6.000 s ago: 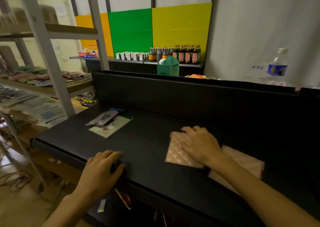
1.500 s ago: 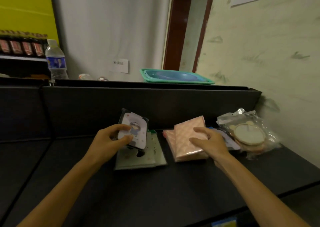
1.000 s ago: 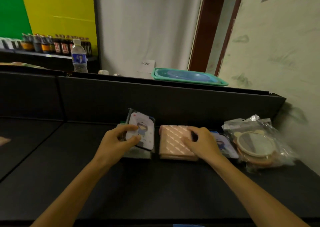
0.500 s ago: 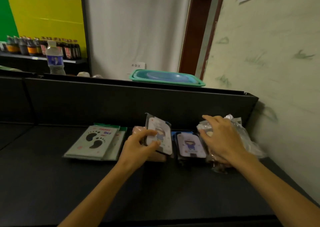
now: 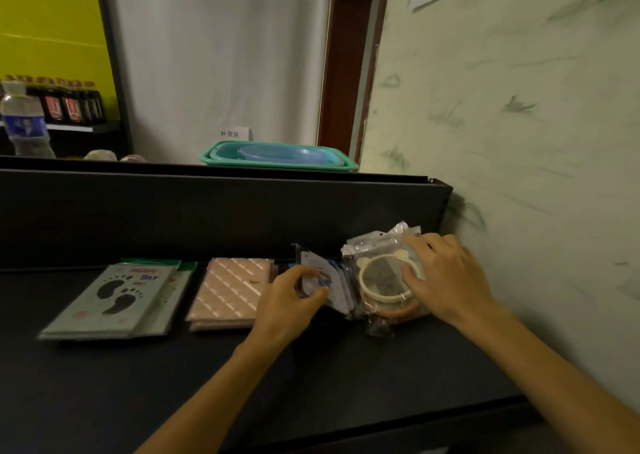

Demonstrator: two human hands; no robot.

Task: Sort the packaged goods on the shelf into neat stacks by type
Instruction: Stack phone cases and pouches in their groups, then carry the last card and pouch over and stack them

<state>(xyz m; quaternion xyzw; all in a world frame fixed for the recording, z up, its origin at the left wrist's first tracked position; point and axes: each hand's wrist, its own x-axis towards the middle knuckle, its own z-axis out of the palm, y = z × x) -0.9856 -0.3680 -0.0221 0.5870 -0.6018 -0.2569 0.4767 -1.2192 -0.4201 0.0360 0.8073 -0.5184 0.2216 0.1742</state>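
Note:
Along the back of the black shelf (image 5: 311, 377) lie sorted stacks. A green footprint card stack (image 5: 114, 299) is at the left, and a pink quilted stack (image 5: 230, 291) lies beside it. My left hand (image 5: 289, 306) pinches a white cartoon card pack (image 5: 337, 289), tilted up on its edge just right of the pink stack. My right hand (image 5: 446, 280) rests with spread fingers on clear bags holding round cream and orange mirrors (image 5: 382, 280) by the wall. What lies under the tilted pack is hidden.
A black back panel (image 5: 207, 211) rises behind the stacks. On top of it sit a teal tray (image 5: 277, 157) and a water bottle (image 5: 26, 121). A pale green wall (image 5: 519, 142) closes the right side. Dark bottles (image 5: 69, 103) stand on a far shelf.
My left hand has carried the cartoon pack rightwards, down beside the mirror bags. My right hand stays on the mirror bags, now pressing flatter on them.

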